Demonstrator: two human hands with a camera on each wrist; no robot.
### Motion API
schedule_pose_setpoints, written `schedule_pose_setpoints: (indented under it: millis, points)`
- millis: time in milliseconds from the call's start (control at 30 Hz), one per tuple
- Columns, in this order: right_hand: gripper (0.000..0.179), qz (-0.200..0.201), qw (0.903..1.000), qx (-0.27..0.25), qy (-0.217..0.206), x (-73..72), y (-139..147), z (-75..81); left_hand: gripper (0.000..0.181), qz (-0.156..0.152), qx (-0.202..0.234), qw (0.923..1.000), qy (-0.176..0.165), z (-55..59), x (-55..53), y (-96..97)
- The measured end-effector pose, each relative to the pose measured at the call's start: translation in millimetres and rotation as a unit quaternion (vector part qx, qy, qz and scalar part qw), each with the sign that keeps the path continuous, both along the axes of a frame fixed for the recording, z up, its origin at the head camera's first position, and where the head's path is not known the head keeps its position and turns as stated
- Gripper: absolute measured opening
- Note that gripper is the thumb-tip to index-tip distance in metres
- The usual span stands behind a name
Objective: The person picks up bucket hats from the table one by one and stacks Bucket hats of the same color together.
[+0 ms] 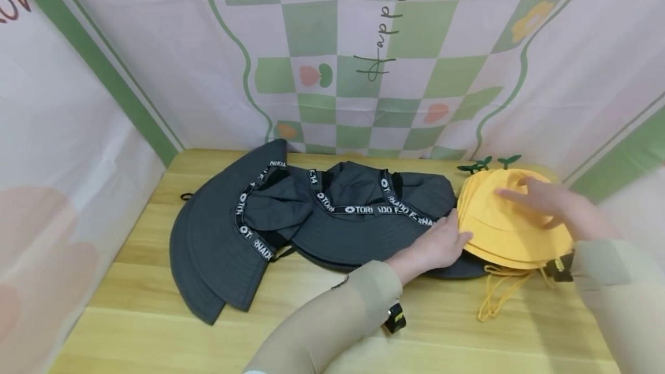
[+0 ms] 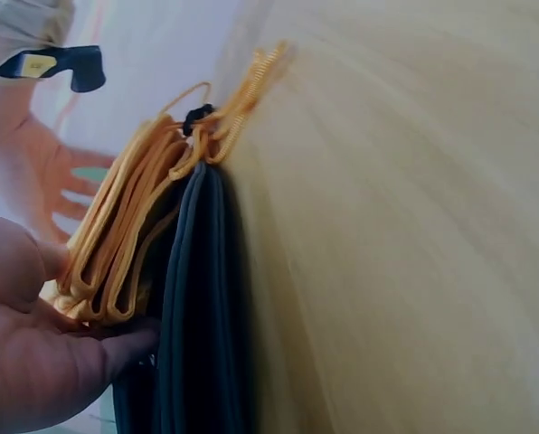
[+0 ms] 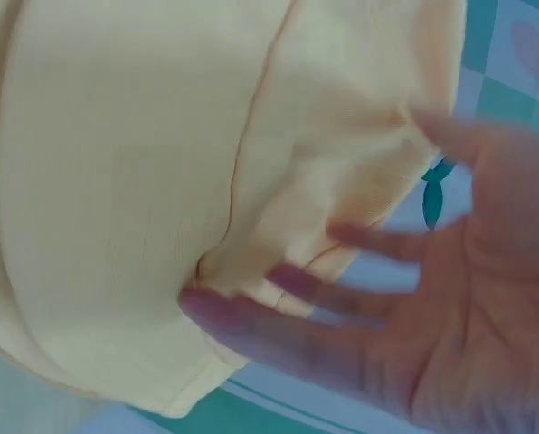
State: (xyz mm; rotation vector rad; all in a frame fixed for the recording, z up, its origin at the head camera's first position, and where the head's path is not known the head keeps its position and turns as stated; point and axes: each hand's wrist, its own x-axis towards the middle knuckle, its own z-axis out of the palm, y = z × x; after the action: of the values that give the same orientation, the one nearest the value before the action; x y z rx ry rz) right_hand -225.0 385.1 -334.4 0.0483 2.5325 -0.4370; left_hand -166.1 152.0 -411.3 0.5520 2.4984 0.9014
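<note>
A stack of yellow bucket hats [image 1: 483, 227], folded flat, lies at the right end of the table, partly over dark grey hats [image 1: 343, 241]. My left hand [image 1: 441, 244] pinches the stack's left edge. In the left wrist view, the thumb is on one side of the folded yellow layers [image 2: 125, 226] and a finger is on the other, beside the dark brims [image 2: 202, 298]. Over the top of the yellow hats, my right hand [image 1: 542, 198] has its fingers spread. The right wrist view shows its fingertips [image 3: 206, 303] at the yellow cloth, gripping nothing.
More dark grey hats [image 1: 218, 235] overlap in a row leftward, with lettered bands showing. Yellow cords [image 1: 501, 293] trail onto the wooden table [image 1: 332, 316]. Green sprout ornaments [image 1: 509, 160] stick up behind the yellow hats. A patterned cloth [image 1: 312, 27] hangs behind the table.
</note>
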Motion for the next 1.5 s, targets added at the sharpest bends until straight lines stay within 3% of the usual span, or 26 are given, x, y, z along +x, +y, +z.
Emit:
schedule_pose_setpoints:
  millis: [100, 167, 400, 600, 700, 867, 933, 1167, 1333, 1433, 1500]
  points:
    - [0.109, 0.025, 0.9988, -0.006, -0.042, 0.0, -6, -4.2, 0.069, -0.003, -0.029, 0.9994, 0.017, -3.3, 2.6, 5.0]
    - [0.11, 0.039, 0.9982, 0.001, -0.045, -0.2, -11, -8.2, 0.069, -0.004, -0.043, 0.9988, 0.02, -4.9, 4.3, 7.4]
    - [0.109, 0.092, 0.9934, 0.056, 0.04, -2.3, -26, -25.8, 0.069, -0.038, -0.065, 0.9969, 0.022, -6.8, 8.5, 7.0]
    - [0.109, 0.068, 0.9929, 0.07, 0.069, -6.2, -25, -38.1, 0.071, -0.092, -0.074, 0.9902, 0.074, -8.4, 15.1, -2.3]
    - [0.107, 0.063, 0.9915, 0.074, 0.087, -8.0, -22, -43.5, 0.076, -0.14, -0.118, 0.9768, 0.112, -11.1, 20.5, -8.5]
    - [0.107, 0.059, 0.9886, 0.076, 0.116, -11.4, -17, -50.0, 0.076, -0.207, -0.216, 0.9358, 0.187, -15.7, 28.8, -17.6]
    - [0.106, 0.056, 0.988, 0.071, 0.125, -11.1, -15, -51.3, 0.074, -0.219, -0.237, 0.9254, 0.199, -16.8, 31.4, -20.6]
    - [0.1, 0.052, 0.9874, 0.052, 0.14, -7.3, -12, -52.0, 0.068, -0.245, -0.254, 0.9038, 0.242, -18.6, 39.1, -36.7]
    - [0.096, 0.057, 0.9857, 0.049, 0.151, -5.6, -13, -51.6, 0.056, -0.259, -0.268, 0.8911, 0.259, -13.2, 47.7, -48.0]
    - [0.088, 0.066, 0.9744, 0.042, 0.211, -2.5, -21, -48.5, 0.046, -0.264, -0.28, 0.8833, 0.268, -8.5, 53.4, -53.8]
    - [0.079, 0.072, 0.9585, 0.03, 0.274, 0.8, -31, -44.9, 0.045, -0.27, -0.284, 0.8817, 0.263, -6.0, 55.5, -57.8]
